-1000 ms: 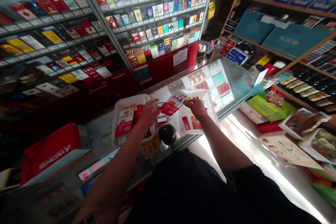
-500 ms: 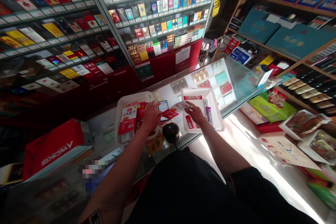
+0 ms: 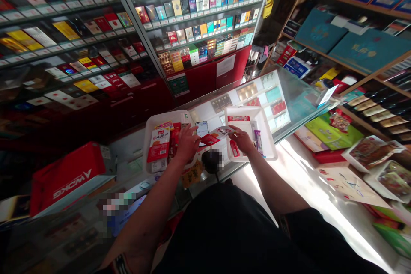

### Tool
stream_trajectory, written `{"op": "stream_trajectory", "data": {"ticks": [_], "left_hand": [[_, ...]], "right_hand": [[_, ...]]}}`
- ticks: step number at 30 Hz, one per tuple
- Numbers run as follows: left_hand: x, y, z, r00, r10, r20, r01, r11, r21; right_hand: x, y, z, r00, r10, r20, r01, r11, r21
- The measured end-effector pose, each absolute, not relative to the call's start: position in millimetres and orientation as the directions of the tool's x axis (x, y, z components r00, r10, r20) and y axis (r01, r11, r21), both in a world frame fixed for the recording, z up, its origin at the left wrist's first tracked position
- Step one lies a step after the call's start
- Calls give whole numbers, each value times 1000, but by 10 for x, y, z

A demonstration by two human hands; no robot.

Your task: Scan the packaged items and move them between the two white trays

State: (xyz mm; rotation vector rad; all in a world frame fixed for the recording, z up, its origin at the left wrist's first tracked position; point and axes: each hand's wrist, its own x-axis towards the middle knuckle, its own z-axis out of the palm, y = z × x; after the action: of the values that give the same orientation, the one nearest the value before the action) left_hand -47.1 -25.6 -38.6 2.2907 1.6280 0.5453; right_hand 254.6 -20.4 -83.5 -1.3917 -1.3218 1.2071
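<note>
Between two white plastic trays on the glass-topped bench (image 3: 302,105), a red-and-white snack packet (image 3: 214,136) hangs in the person's hands. Its printed face stood turned up a second ago; now it tips much flatter, and the smartphone (image 3: 202,129) at its ten o'clock shows more of its lit screen. Over the last half second it has hardly shifted. I take that to mean the packet is being turned and handled, with its placing unsettled. The right hand (image 3: 241,139) has its fingers closed on the white end, beside the rim of the three o'clock tray (image 3: 270,147), where a purple-wrapped bar (image 3: 258,142) lies. The left hand (image 3: 187,143) has its fingers at the red end; I cannot tell whether they pinch it. That hand reaches across the nine o'clock tray (image 3: 147,141), which holds a similar packet (image 3: 159,144). Toward six o'clock sits a dark rounded object (image 3: 209,160), partly blurred out.
</note>
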Motion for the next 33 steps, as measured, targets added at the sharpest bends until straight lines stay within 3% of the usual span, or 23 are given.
{"op": "stream_trajectory", "data": {"ticks": [11, 14, 22, 33], "left_hand": [[-682, -297, -201, 166, 956, 241, 754, -280, 594], [-806, -385, -123, 95, 966, 241, 751, -229, 620], [-1344, -614, -80, -154, 974, 164, 726, -1, 688], [-2069, -967, -241, -412, 905, 109, 770, 282, 573]], "right_hand": [[2239, -8, -356, 37, 994, -99, 141, -103, -985], [2023, 106, -244, 19, 996, -88, 198, -90, -976], [1189, 393, -327, -101, 979, -179, 133, -165, -977], [147, 389, -497, -126, 967, -220, 395, -155, -906]]}}
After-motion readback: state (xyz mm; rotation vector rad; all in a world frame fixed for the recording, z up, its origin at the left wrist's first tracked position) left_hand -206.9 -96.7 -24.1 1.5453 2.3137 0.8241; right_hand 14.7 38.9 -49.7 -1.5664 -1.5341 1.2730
